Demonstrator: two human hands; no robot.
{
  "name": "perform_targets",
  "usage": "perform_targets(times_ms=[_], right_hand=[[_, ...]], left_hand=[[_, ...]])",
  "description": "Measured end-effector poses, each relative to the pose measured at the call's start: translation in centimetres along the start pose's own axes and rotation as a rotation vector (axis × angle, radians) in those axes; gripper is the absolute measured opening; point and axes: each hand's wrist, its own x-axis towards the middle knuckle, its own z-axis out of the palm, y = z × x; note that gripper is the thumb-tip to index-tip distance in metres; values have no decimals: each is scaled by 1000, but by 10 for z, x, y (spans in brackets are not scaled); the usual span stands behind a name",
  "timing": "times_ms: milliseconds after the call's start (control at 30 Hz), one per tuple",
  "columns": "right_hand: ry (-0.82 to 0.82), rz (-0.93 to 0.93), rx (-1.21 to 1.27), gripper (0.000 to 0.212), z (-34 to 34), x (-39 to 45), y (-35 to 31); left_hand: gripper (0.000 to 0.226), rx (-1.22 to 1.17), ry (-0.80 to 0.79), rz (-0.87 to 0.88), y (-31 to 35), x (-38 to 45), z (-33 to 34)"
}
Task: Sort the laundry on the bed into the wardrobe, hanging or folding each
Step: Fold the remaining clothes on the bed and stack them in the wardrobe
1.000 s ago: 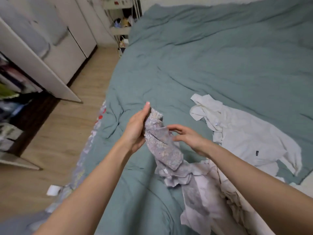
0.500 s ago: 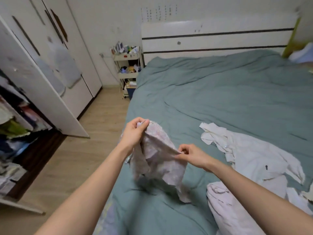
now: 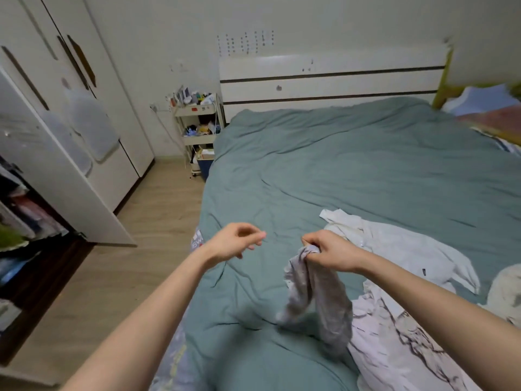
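Lilac floral garment [image 3: 315,300] hangs from right hand [image 3: 328,253]; left hand [image 3: 234,244] free.

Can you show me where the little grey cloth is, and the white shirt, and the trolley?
little grey cloth [image 3: 315,292], head view, on its hanging middle.
white shirt [image 3: 408,249], head view, on its body.
trolley [image 3: 197,111], head view, on its top shelf's front.

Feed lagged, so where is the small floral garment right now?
The small floral garment hangs from the right hand above the teal duvet, just left of the white shirt; the left hand holds nothing.
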Motion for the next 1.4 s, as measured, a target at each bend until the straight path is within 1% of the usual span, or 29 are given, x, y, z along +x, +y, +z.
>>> perform_targets(times_ms=[100,200,267,300,367,433,500,567,633,700,767,833,867,933,1000,1033,1100,1167,1233,1300,1367,1400], right_hand=[[-25,-11,100,34,-7,-1,-9],[-39,3,248,27,-21,-8,-13],[-36,9,300,20,-30,-13,-12],[-30,9,305,18,-33,-16,-9],[-21,9,300,15,-39,-22,-3],[-21,20,301,15,-43,-27,4],[-25,36,329,15,-43,-32,9],[-25,48,381,16,-42,-34,12],[-20,59,423,16,-42,-35,15],[-17,68,415,17,-44,-35,17],[-21,81,379,23,-46,-35,21],[-16,77,260,29,-49,-33,27],[-26,70,120,28,-51,-32,30],[-71,53,-278,21,-52,-30,33],[-153,-29,-601,13,-50,-27,32],[-220,-88,-737,11,-47,-25,30],[-390,-209,-992,14,-43,-23,25],[-509,-310,-1180,14,-41,-22,24],[-564,-384,-1264,18,-40,-19,26],[-591,-416,-1289,22,-40,-14,25],[-580,-443,-1224,21,-40,-7,24],[-529,-492,-1195,18,-41,-3,23]], left_hand=[[30,-66,-124,-37,-8,1,34],[32,-216,-198,-92,-14,-1,64],[30,-235,-241,-86,-13,1,76],[24,-222,-249,-74,-10,1,80],[7,-215,-204,-61,-2,4,84],[12,-286,-123,-54,4,9,84],[13,-409,-89,-69,11,14,84],[16,-487,-102,-93,16,16,86],[21,-546,-170,-109,20,15,90],[24,-547,-228,-75,18,15,95],[16,-508,-189,-19,13,18,96],[11,-443,-73,18,8,24,91],[12,-378,-10,46,6,28,86],[13,-155,67,146,5,33,74],[10,74,51,246,9,36,63],[9,190,34,285,11,37,57],[13,425,20,338,16,39,46],[13,593,32,348,20,41,34],[14,702,81,344,21,43,24],[18,760,140,348,20,44,16],[18,790,172,336,17,45,11],[18,799,183,328,15,45,8]])
